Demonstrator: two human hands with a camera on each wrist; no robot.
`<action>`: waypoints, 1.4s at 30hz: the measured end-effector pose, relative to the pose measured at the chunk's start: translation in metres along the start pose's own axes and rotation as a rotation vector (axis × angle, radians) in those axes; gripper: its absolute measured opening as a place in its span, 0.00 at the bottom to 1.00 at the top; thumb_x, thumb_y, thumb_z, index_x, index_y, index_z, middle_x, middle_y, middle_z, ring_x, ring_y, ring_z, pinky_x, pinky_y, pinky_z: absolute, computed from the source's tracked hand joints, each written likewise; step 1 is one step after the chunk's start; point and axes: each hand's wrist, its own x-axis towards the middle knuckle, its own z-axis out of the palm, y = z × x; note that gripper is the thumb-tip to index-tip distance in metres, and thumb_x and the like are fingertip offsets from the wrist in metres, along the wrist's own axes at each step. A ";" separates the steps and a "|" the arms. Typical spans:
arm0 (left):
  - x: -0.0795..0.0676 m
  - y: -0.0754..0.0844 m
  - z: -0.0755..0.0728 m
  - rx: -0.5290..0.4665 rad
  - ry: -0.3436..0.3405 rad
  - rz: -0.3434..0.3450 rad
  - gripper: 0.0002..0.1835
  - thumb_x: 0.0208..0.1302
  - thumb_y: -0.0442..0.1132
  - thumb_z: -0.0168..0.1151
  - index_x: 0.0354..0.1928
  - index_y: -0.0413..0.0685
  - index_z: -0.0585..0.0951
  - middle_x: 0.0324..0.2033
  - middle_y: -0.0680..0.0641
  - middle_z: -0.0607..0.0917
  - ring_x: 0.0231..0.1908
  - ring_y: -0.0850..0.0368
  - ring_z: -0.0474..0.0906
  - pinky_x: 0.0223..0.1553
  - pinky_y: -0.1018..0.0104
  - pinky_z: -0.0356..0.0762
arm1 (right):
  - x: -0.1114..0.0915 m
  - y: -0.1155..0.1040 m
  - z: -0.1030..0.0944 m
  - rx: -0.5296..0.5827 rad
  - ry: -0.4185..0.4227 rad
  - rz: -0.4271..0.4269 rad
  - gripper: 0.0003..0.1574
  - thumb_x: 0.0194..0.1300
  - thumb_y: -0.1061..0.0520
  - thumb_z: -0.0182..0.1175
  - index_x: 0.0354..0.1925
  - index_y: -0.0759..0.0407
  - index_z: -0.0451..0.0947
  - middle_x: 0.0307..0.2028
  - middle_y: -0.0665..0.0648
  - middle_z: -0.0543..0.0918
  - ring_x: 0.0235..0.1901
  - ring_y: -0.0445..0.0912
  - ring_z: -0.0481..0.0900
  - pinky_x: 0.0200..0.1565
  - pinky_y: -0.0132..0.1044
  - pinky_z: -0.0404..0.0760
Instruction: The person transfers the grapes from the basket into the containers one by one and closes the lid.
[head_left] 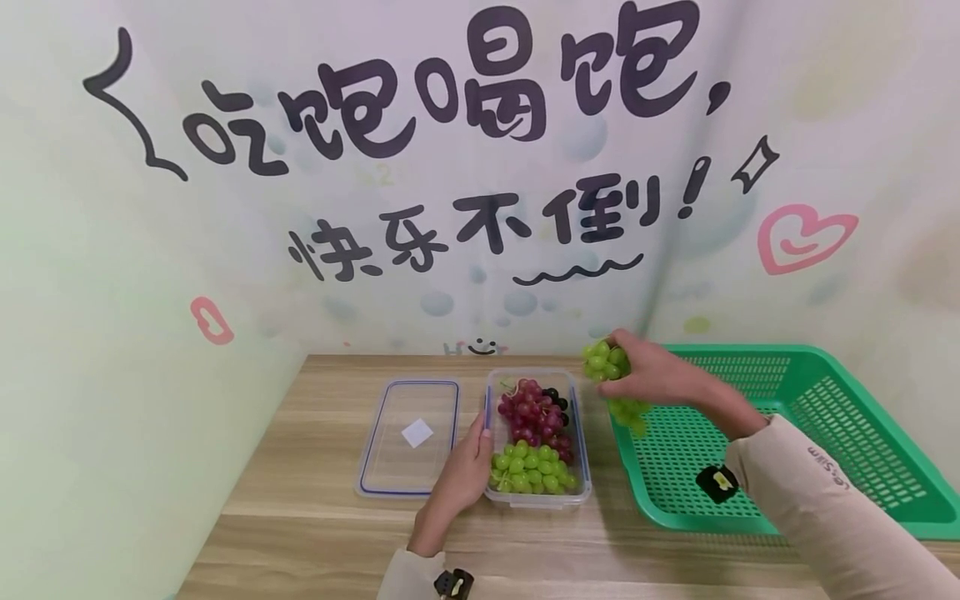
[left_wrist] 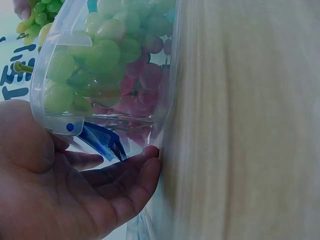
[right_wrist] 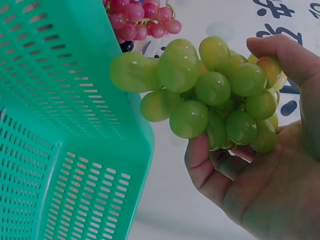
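Note:
A bunch of green grapes (right_wrist: 210, 95) is held in my right hand (head_left: 652, 371), thumb on one side and fingers on the other, above the near-left rim of the green basket. The bunch's lower end hangs below the hand in the head view. My left hand (head_left: 467, 462) holds the left side of a clear plastic container (left_wrist: 172, 65), with the thumb at the rim and fingers by the blue-edged latch (left_wrist: 102, 141). Inside the container lie red grapes (head_left: 528, 408), a few black grapes (head_left: 552, 393) and, at the near end, green grapes (head_left: 531, 468).
The green slotted basket (head_left: 637, 492) stands on the right of the wooden table (head_left: 300, 467). Left of the container lies its clear lid (head_left: 386, 412) with a blue seal and a white square (head_left: 417, 432). A printed cloth wall (head_left: 420, 317) rises behind the table.

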 end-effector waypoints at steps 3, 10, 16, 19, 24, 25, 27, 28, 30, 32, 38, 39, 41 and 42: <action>0.000 0.000 0.000 -0.001 -0.001 0.001 0.28 0.82 0.42 0.33 0.76 0.33 0.53 0.70 0.27 0.62 0.70 0.30 0.59 0.70 0.37 0.58 | 0.002 -0.002 0.004 -0.001 -0.003 -0.003 0.39 0.60 0.50 0.68 0.61 0.67 0.62 0.44 0.62 0.77 0.40 0.50 0.77 0.40 0.40 0.83; 0.000 0.000 -0.001 -0.002 -0.005 0.006 0.28 0.82 0.43 0.33 0.76 0.34 0.53 0.70 0.27 0.62 0.70 0.30 0.59 0.69 0.37 0.59 | 0.007 -0.006 0.012 0.002 -0.009 -0.016 0.38 0.61 0.50 0.68 0.61 0.66 0.63 0.43 0.61 0.77 0.40 0.50 0.78 0.40 0.40 0.84; 0.000 0.001 -0.001 -0.002 -0.010 0.002 0.28 0.82 0.42 0.33 0.76 0.33 0.53 0.71 0.28 0.62 0.70 0.31 0.58 0.70 0.37 0.59 | 0.011 -0.011 0.017 -0.023 -0.017 -0.010 0.39 0.61 0.48 0.68 0.61 0.64 0.64 0.42 0.60 0.78 0.38 0.49 0.78 0.38 0.40 0.83; 0.000 0.002 -0.001 -0.003 -0.010 0.002 0.28 0.82 0.41 0.33 0.76 0.33 0.53 0.70 0.27 0.62 0.70 0.30 0.58 0.70 0.38 0.58 | 0.013 -0.013 0.021 -0.029 -0.020 -0.012 0.38 0.61 0.48 0.67 0.62 0.64 0.64 0.42 0.60 0.78 0.38 0.49 0.78 0.38 0.40 0.83; 0.000 0.002 -0.001 -0.006 -0.004 0.004 0.28 0.82 0.41 0.33 0.76 0.33 0.53 0.70 0.27 0.62 0.70 0.30 0.58 0.70 0.37 0.58 | 0.017 -0.017 0.028 -0.025 -0.032 -0.011 0.40 0.61 0.49 0.68 0.64 0.63 0.63 0.44 0.59 0.79 0.41 0.48 0.78 0.42 0.42 0.83; 0.000 0.002 -0.001 -0.005 -0.004 0.002 0.28 0.82 0.41 0.33 0.76 0.33 0.53 0.70 0.27 0.62 0.70 0.30 0.58 0.70 0.38 0.58 | 0.018 -0.017 0.029 -0.023 -0.034 -0.009 0.40 0.61 0.49 0.68 0.64 0.63 0.63 0.45 0.59 0.79 0.41 0.48 0.78 0.42 0.42 0.83; 0.000 0.002 0.000 -0.005 -0.002 0.002 0.28 0.82 0.41 0.33 0.76 0.34 0.53 0.71 0.27 0.62 0.70 0.30 0.58 0.70 0.37 0.57 | 0.019 -0.018 0.031 -0.011 -0.041 -0.010 0.40 0.61 0.49 0.68 0.64 0.63 0.63 0.45 0.59 0.79 0.41 0.48 0.78 0.42 0.42 0.83; 0.000 0.001 0.000 -0.005 -0.002 0.002 0.28 0.82 0.41 0.33 0.76 0.34 0.53 0.71 0.27 0.62 0.70 0.30 0.58 0.70 0.37 0.57 | 0.019 -0.019 0.033 -0.006 -0.044 -0.011 0.40 0.61 0.48 0.68 0.64 0.62 0.63 0.45 0.59 0.79 0.41 0.48 0.78 0.42 0.42 0.83; 0.000 0.002 0.000 -0.006 -0.003 0.003 0.28 0.82 0.41 0.33 0.76 0.34 0.53 0.71 0.28 0.62 0.70 0.30 0.58 0.70 0.37 0.58 | 0.020 -0.020 0.036 0.005 -0.050 -0.011 0.40 0.61 0.49 0.68 0.63 0.63 0.63 0.44 0.59 0.78 0.40 0.48 0.78 0.41 0.41 0.83; 0.000 0.002 -0.001 -0.009 -0.005 0.003 0.28 0.82 0.41 0.33 0.76 0.33 0.53 0.71 0.27 0.62 0.70 0.30 0.58 0.70 0.38 0.58 | 0.021 -0.021 0.039 0.010 -0.052 -0.016 0.40 0.61 0.49 0.69 0.63 0.63 0.63 0.44 0.58 0.78 0.40 0.48 0.78 0.41 0.41 0.83; 0.001 0.002 -0.002 -0.004 0.006 0.019 0.27 0.82 0.40 0.34 0.75 0.31 0.54 0.70 0.27 0.63 0.70 0.30 0.59 0.70 0.38 0.59 | 0.024 -0.024 0.046 -0.010 -0.046 -0.044 0.39 0.59 0.50 0.70 0.62 0.64 0.65 0.44 0.57 0.79 0.41 0.47 0.78 0.43 0.41 0.83; 0.001 0.002 -0.001 -0.002 0.007 0.021 0.27 0.82 0.40 0.34 0.75 0.31 0.54 0.70 0.26 0.63 0.69 0.30 0.60 0.70 0.38 0.59 | 0.024 -0.025 0.047 -0.015 -0.044 -0.048 0.40 0.59 0.50 0.70 0.62 0.64 0.65 0.44 0.57 0.79 0.42 0.48 0.78 0.43 0.41 0.83; 0.001 0.002 -0.001 -0.002 0.007 0.020 0.27 0.82 0.40 0.34 0.75 0.31 0.54 0.70 0.27 0.63 0.69 0.30 0.60 0.70 0.38 0.59 | 0.025 -0.026 0.050 -0.025 -0.037 -0.054 0.40 0.59 0.50 0.70 0.62 0.65 0.65 0.45 0.57 0.80 0.43 0.48 0.79 0.44 0.41 0.84; 0.001 0.002 -0.001 -0.002 0.006 0.021 0.27 0.82 0.40 0.34 0.75 0.31 0.54 0.70 0.27 0.63 0.69 0.30 0.60 0.70 0.38 0.59 | 0.025 -0.027 0.052 -0.032 -0.033 -0.053 0.41 0.58 0.50 0.70 0.63 0.65 0.65 0.46 0.57 0.80 0.44 0.48 0.79 0.46 0.42 0.84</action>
